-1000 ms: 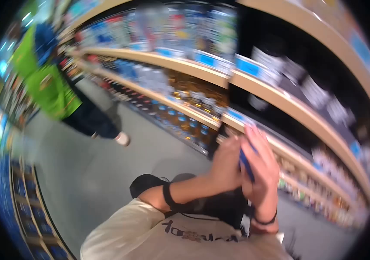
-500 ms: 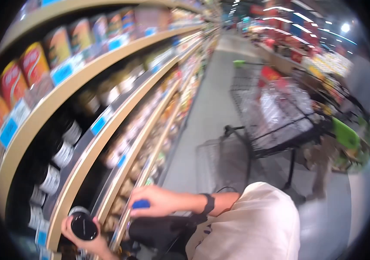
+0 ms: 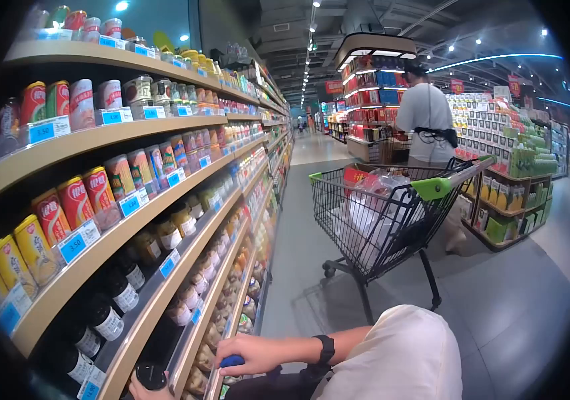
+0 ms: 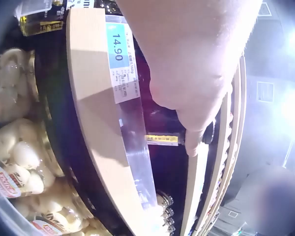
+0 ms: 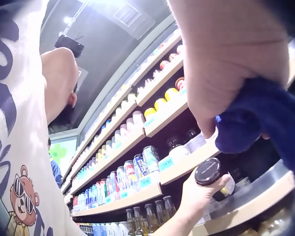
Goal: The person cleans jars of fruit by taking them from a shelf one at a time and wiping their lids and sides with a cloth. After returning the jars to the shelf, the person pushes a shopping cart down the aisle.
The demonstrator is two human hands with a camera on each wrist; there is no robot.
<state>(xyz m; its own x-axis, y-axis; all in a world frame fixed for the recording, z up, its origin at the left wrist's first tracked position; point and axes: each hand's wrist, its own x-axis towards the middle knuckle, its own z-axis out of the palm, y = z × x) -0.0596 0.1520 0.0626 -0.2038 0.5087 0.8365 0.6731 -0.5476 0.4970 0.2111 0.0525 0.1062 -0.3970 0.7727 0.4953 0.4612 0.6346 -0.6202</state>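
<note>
My left hand (image 3: 150, 392) grips a dark jar with a black lid (image 3: 151, 376), low at the front of the shelves. In the right wrist view that hand's fingers (image 5: 222, 182) wrap the jar just under its lid (image 5: 208, 172). The left wrist view shows the hand (image 4: 187, 93) from behind, with a yellow label strip (image 4: 162, 139) beside it. My right hand (image 3: 253, 353) holds a blue cloth (image 3: 233, 361) at the edge of a lower shelf. That cloth (image 5: 241, 120) hangs bunched under the palm in the right wrist view.
Dark jars with white labels (image 3: 108, 327) line the shelf at left, below red and yellow cans (image 3: 75, 200). Jars of pale pickled food (image 4: 19, 157) stand on a lower shelf. A shopping cart (image 3: 371, 220) stands in the aisle, with a person (image 3: 428, 113) behind it.
The head view has swung to the shelves and then lifted. Both hands were together around the blue cloth; they have parted, and the left has taken hold of the jar.
</note>
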